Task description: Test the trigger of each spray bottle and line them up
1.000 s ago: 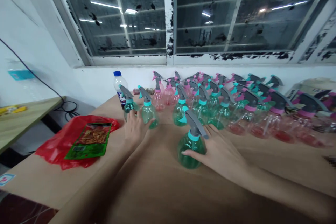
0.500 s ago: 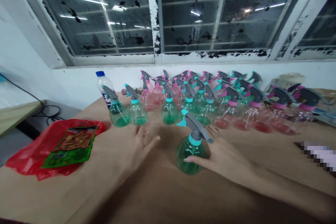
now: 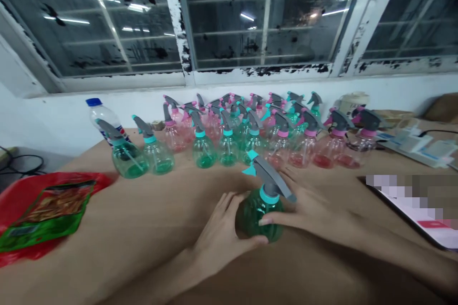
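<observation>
The left hand (image 3: pixel 223 228), which was at the two left-hand bottles a second ago, is now reaching round the left side of the near green spray bottle (image 3: pixel 266 207). Its grip is forming a wide C, fingers and thumb spread, with the tips at the bottle; how firmly they are pressing, I cannot tell. The right hand (image 3: pixel 304 209) is still holding the same bottle from the right, its grip closing with the thumb across the front and the fingers going behind. The bottle is standing upright towards the front of the tabletop (image 3: pixel 143 228), its turquoise nozzle pointing left. The view is turning rightward, bringing in more of the dark-edged device (image 3: pixel 411 214) and the white power strip (image 3: pixel 422 145).

The two left-hand bottles (image 3: pixel 157 157) are standing side by side, each holding a shallow green pool and a dip tube. Right of them, the front green bottles (image 3: pixel 204 152) are showing similar pools, and the front pink bottles (image 3: pixel 324 152) are showing reddish ones. More sprayers are crowding behind, their contents partly hidden. What the held bottle is containing, blur and fingers are obscuring. A clear blue-capped bottle (image 3: pixel 103 116) is standing behind the left pair, and a snack packet (image 3: pixel 53 209) is lying on a red bag (image 3: pixel 98 181).
</observation>
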The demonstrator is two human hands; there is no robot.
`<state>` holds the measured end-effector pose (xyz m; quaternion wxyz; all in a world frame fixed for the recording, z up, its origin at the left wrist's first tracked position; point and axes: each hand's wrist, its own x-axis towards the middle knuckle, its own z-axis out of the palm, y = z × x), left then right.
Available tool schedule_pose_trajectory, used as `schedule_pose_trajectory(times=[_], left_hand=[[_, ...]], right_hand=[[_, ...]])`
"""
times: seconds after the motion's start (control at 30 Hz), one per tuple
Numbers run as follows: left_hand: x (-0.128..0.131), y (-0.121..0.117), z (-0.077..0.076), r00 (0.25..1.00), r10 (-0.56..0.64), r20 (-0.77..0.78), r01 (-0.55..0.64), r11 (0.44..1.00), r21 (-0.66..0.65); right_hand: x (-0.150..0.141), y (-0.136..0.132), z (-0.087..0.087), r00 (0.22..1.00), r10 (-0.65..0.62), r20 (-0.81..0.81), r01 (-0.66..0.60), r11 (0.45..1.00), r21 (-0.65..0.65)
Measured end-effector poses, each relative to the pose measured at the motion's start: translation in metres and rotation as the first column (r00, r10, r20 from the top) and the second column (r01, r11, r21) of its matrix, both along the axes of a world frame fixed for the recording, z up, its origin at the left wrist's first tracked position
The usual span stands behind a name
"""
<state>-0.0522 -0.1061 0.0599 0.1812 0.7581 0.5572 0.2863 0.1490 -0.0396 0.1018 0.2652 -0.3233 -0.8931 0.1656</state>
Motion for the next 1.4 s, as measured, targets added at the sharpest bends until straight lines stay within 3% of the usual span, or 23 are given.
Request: schedule_pose_trajectory(times=[0.13,0.3,0.47,0.57,0.73,0.9,1.1,1.4], left_hand=[[0.024,0.006,-0.006,0.998,-0.048,0.027,0.048,0.999,0.008],[0.051,0.017,-0.01,0.998,-0.052,-0.025,0.054,0.997,0.057],[0.059,0.024,-0.015,0.994,-0.064,-0.083,0.07,0.995,0.071],[0.05,0.028,-0.017,0.991,-0.084,-0.103,0.092,0.992,0.084],[0.011,0.046,-0.019,0.939,-0.235,-0.25,0.269,0.957,0.111],[-0.026,0.066,-0.027,0.92,-0.011,-0.393,0.077,0.985,0.153],[-0.029,0.071,-0.036,0.857,-0.009,-0.516,0.103,0.983,0.153],[-0.029,0.072,-0.036,0.853,-0.006,-0.522,0.105,0.981,0.161]], right_hand=[[0.025,0.001,-0.002,0.984,-0.061,-0.168,0.024,0.977,-0.213],[0.031,0.003,-0.012,0.927,-0.147,-0.345,0.046,0.957,-0.285],[0.019,0.01,-0.009,0.88,-0.212,-0.424,0.108,0.961,-0.255],[0.012,0.016,-0.009,0.862,-0.184,-0.472,0.061,0.963,-0.264],[0.002,0.035,-0.014,0.871,-0.113,-0.479,0.006,0.976,-0.219],[-0.013,0.055,-0.016,0.865,-0.179,-0.47,0.06,0.965,-0.257],[-0.028,0.064,-0.015,0.873,-0.14,-0.467,0.013,0.964,-0.264],[-0.022,0.065,-0.014,0.907,-0.079,-0.413,-0.001,0.982,-0.189]])
